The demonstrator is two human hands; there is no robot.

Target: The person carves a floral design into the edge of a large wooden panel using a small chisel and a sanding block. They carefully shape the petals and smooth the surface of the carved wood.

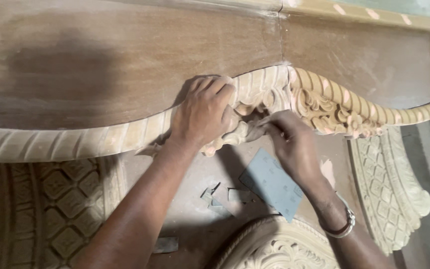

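left hand (202, 112) palm-down, fingers curled over ribbed carved wooden moulding (324, 102), right hand (289, 142) fingertips pinched into floral carving, grip contents unclear, grey sandpaper sheet (272, 183) just below

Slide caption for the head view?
Both hands, left and right, work the carved wooden molding; sandpaper sheet lies below.
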